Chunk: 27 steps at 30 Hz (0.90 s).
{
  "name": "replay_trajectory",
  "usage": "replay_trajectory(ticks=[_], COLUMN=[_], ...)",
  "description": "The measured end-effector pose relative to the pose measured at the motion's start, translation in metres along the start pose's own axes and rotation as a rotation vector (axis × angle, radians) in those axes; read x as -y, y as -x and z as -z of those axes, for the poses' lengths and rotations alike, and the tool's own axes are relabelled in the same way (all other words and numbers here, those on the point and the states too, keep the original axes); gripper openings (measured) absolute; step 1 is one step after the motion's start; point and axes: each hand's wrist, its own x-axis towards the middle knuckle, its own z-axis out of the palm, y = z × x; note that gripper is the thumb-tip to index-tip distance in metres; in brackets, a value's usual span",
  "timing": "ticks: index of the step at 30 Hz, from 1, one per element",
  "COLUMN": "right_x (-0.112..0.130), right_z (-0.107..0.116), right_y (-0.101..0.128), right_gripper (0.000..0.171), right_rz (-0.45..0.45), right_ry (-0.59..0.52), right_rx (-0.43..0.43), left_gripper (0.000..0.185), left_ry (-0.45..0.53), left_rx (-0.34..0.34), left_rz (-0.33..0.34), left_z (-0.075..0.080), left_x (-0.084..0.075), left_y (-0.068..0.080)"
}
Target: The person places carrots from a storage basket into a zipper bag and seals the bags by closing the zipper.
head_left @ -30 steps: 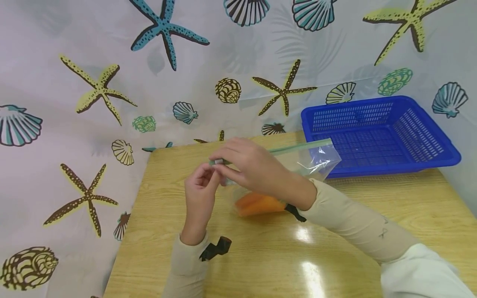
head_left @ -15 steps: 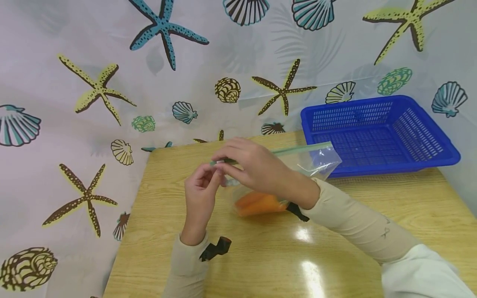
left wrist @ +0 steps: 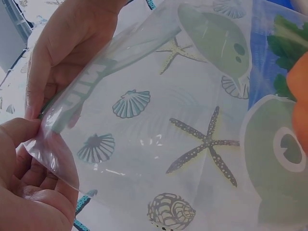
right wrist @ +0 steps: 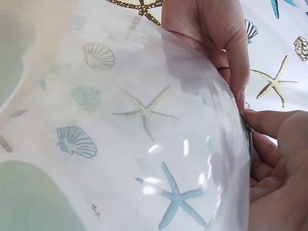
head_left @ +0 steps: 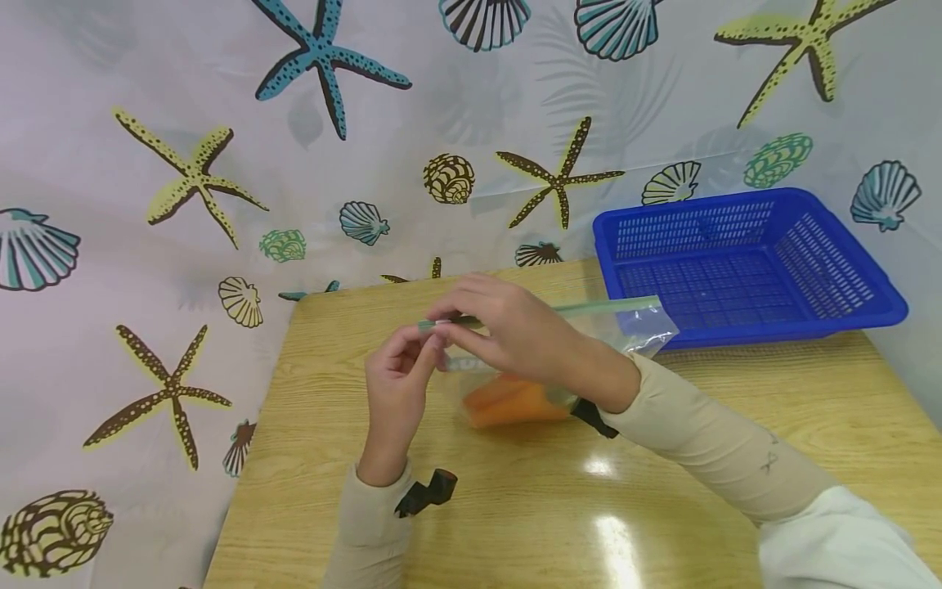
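A clear zip bag (head_left: 636,323) with a green strip along its top edge hangs between both hands over the table. Its top left corner is pinched between the thumb and fingers of my left hand (head_left: 395,384). Right beside that, my right hand (head_left: 511,327) pinches the green strip with its thumb and fingers. Something orange (head_left: 508,402) shows low in the bag area; its kind is unclear. Pale green printed shapes (left wrist: 274,159) mark the bag's film in the left wrist view. My right hand and forearm hide part of the strip.
A blue plastic basket (head_left: 758,334) with slotted walls stands at the table's back right, overlapped by the bag's right corner. The wooden table (head_left: 353,540) ends against a hanging cloth (head_left: 412,98) with printed shells and starfish. Black straps hang at both wrists.
My right hand has slid slightly right along the green strip, and the bag's far right corner has sunk a little. My left hand keeps its pinch in place.
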Motion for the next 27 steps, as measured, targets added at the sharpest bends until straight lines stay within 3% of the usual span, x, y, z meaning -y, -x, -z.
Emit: replay_trajectory(ticks=[7,27], right_x=[-0.003,-0.012], right_z=[0.002,0.020], right_y=[0.004,0.026], right_gripper=[0.013,0.013], right_rz=[-0.009,-0.040], right_ry=[-0.003,0.023], right_rx=[-0.005,-0.036], left_gripper=[0.009,0.014], left_ry=[0.002,-0.055], left_rx=[-0.005,-0.023], left_rz=[-0.010,0.039], left_z=[0.000,0.001], left_x=[-0.002,0.000], left_y=[0.000,0.002])
